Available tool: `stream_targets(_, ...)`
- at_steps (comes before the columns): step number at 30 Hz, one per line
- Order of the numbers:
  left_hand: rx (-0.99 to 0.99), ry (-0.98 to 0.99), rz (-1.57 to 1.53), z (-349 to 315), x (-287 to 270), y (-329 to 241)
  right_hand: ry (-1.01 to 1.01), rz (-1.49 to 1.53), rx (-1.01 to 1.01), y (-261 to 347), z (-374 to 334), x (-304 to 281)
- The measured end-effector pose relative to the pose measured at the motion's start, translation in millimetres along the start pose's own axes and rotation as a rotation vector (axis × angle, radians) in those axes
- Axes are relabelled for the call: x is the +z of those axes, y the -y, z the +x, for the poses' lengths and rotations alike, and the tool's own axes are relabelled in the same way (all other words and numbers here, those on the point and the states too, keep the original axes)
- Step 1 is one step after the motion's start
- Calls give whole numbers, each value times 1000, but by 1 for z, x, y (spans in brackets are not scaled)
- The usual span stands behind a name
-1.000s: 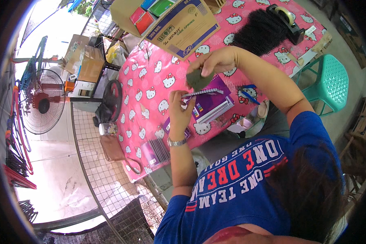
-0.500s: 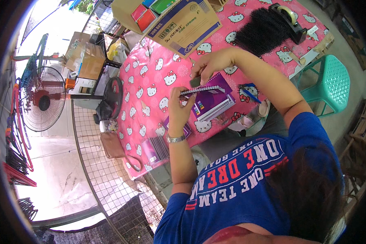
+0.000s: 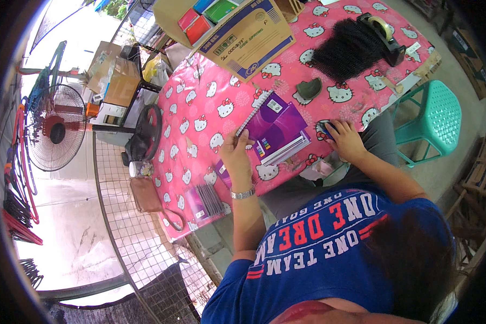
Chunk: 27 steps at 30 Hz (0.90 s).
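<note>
My left hand pinches the lower end of a purple spiral notebook, whose pale coil runs along its left edge. Under and beside it lies a stack of purple notebooks, page edges facing me. My right hand is at the table's near edge, its fingers bent over a small blue-handled tool; the hand covers most of it, so its kind is hidden. A dark green flat piece with a curved edge lies on the cloth beyond the notebooks.
More coil-bound notebooks stand at the table's left corner by a brown bag. At the back are a cardboard box, a heap of black coils and a tape dispenser. A green stool stands right, a fan left.
My right hand has let go of the dark green piece, now on the cloth, and moved right and nearer to the blue-handled tool. The notebook in my left hand has been lowered onto the stack.
</note>
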<state>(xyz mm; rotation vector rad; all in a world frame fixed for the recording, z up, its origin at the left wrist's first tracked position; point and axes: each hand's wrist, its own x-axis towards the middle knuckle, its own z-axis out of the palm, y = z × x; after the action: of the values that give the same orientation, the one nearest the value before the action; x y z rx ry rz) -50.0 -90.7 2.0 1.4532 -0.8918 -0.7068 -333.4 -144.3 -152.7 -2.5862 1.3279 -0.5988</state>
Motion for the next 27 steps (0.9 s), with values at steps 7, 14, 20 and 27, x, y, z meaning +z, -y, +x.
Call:
stream_targets(7,298,-144,233,-22,31,-18,-319,627,-281,72,53,-106)
stream_targets(14,482,-175,384,-24,32,-14,-269,584,-467,109,78,-121)
stream_targets(20,457,-190,356,-24,24,-9,-242,522,-484,111,76,-120)
stream_targets(27,697,-281,630,-27,9,-21,698,1798,219,122,76,-125)
